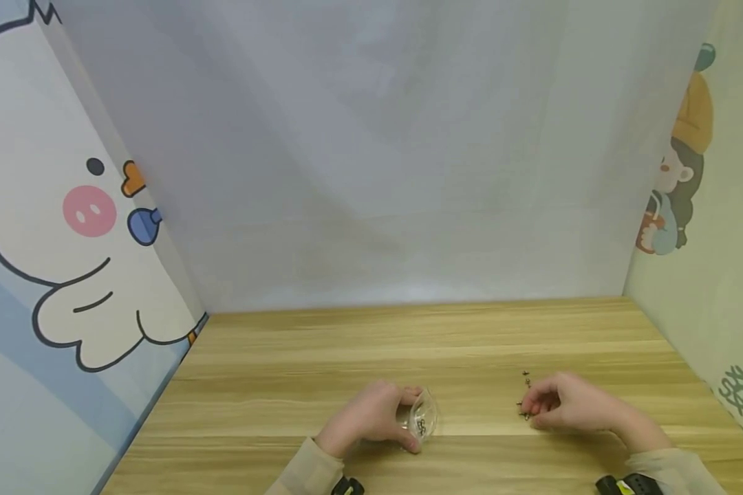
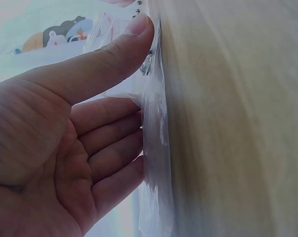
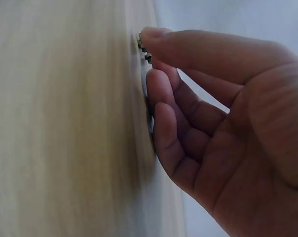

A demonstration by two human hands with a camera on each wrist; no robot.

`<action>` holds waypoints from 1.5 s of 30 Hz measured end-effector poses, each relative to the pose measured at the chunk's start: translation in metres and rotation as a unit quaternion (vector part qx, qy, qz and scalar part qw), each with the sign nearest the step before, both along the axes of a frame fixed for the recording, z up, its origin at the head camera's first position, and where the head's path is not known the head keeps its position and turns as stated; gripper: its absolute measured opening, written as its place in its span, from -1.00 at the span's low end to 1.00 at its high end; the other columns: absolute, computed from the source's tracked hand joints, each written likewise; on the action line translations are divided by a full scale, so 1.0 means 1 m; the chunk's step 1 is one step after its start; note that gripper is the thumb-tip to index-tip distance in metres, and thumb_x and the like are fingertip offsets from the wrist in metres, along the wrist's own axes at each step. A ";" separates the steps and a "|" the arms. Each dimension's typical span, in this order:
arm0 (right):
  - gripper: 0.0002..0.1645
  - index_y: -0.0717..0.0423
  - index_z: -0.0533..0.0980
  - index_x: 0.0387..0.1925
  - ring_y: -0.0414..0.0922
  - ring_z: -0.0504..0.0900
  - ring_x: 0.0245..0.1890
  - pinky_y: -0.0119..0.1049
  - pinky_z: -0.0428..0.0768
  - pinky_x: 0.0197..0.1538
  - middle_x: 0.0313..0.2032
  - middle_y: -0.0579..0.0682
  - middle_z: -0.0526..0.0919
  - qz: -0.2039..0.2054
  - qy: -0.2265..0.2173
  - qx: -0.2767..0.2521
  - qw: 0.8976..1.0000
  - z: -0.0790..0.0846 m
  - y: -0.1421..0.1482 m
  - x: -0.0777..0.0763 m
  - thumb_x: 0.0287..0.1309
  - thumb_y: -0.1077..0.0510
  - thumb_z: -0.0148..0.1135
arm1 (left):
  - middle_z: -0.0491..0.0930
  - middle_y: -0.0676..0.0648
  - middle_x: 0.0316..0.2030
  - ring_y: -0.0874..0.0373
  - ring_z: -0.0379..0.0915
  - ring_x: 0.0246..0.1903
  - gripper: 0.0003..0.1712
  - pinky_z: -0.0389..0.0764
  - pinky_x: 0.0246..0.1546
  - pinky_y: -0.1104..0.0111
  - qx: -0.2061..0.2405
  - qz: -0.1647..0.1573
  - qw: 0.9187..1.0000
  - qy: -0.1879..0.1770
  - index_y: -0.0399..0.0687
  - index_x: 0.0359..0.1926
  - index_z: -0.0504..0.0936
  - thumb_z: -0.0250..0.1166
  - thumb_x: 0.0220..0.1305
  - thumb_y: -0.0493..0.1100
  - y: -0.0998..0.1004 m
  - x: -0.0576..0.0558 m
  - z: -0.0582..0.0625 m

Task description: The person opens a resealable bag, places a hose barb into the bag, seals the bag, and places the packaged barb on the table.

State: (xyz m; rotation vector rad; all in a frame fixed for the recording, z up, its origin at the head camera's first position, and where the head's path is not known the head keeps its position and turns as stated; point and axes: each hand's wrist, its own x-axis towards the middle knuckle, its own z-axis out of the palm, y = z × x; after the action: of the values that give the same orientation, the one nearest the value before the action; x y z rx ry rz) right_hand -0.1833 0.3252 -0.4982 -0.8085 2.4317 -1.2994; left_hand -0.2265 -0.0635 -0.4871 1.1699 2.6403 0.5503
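My left hand (image 1: pixel 380 416) holds a clear plastic bag (image 1: pixel 431 412) near the front middle of the wooden table, thumb and fingers on either side of its mouth. Small metal pieces (image 2: pixel 147 64) that look like screws lie inside the bag. Further right, my right hand (image 1: pixel 566 405) is low over the table with its fingers curled. In the right wrist view, its thumb and index finger pinch at small screw-like metal pieces (image 3: pixel 148 58); the index fingertip is partly hidden behind the thumb. More loose screws (image 1: pixel 525 373) lie in a rough line just beyond that hand.
The wood-grain table (image 1: pixel 322 344) ends at a pale grey curtain (image 1: pixel 396 172) behind. Cartoon-printed panels stand at the left (image 1: pixel 49 206) and the right (image 1: pixel 718 289). Dark bands (image 1: pixel 631 485) sit at both wrists.
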 end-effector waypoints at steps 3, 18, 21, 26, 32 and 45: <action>-0.88 0.12 0.74 -0.18 -0.29 0.66 -0.31 -0.34 0.72 -0.23 -0.30 -0.17 0.75 -0.005 0.001 0.006 1.000 0.000 0.000 0.001 0.25 0.26 0.49 | 0.63 0.05 0.31 0.12 0.58 0.27 -0.19 0.53 0.30 0.37 0.000 0.000 1.000 0.000 0.06 0.18 0.80 0.80 -0.18 0.10 0.000 0.001 0.001; -0.91 0.12 0.75 -0.24 -0.33 0.59 -0.38 -0.38 0.65 -0.32 -0.37 -0.23 0.70 -0.015 0.004 0.034 0.999 -0.002 -0.002 0.001 0.22 0.31 0.49 | 0.62 0.07 0.31 0.11 0.58 0.26 -0.13 0.53 0.31 0.35 -0.013 0.004 1.000 0.005 0.01 0.22 0.77 0.79 -0.18 0.15 0.000 0.000 -0.001; -0.91 0.12 0.75 -0.24 -0.33 0.59 -0.38 -0.38 0.65 -0.32 -0.37 -0.23 0.70 -0.018 0.003 0.039 0.999 -0.001 -0.002 0.002 0.22 0.31 0.49 | 0.62 0.08 0.31 0.11 0.58 0.26 -0.16 0.53 0.31 0.35 -0.013 0.004 1.000 0.004 0.03 0.20 0.79 0.79 -0.18 0.15 0.000 0.000 -0.002; -0.92 0.11 0.75 -0.25 -0.34 0.60 -0.37 -0.38 0.66 -0.31 -0.35 -0.24 0.71 -0.019 0.006 0.044 0.999 0.000 -0.003 0.002 0.23 0.30 0.48 | 0.62 0.07 0.31 0.11 0.58 0.26 -0.14 0.53 0.31 0.36 -0.010 0.003 1.000 0.004 0.02 0.21 0.78 0.79 -0.18 0.14 0.000 0.000 -0.002; -0.92 0.08 0.75 -0.27 -0.35 0.60 -0.37 -0.38 0.66 -0.32 -0.36 -0.25 0.71 -0.018 0.013 0.045 0.999 -0.001 -0.002 0.002 0.23 0.30 0.48 | 0.63 0.05 0.31 0.08 0.59 0.26 -0.15 0.54 0.29 0.35 -0.005 0.004 1.000 0.004 0.00 0.20 0.78 0.80 -0.19 0.12 0.000 0.000 0.000; -0.93 0.08 0.75 -0.28 -0.36 0.61 -0.37 -0.39 0.67 -0.31 -0.36 -0.25 0.72 -0.018 0.019 0.048 0.999 -0.004 -0.002 0.000 0.25 0.29 0.48 | 0.62 0.08 0.32 0.11 0.58 0.26 -0.15 0.53 0.27 0.40 -0.012 0.009 1.000 0.000 0.02 0.21 0.78 0.79 -0.18 0.13 0.000 -0.003 -0.005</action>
State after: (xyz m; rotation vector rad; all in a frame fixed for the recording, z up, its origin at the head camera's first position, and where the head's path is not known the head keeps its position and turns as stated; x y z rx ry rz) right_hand -0.1835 0.3232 -0.5023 -0.7738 2.5276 -1.1796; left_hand -0.2291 -0.0638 -0.4916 1.1396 2.6527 0.5207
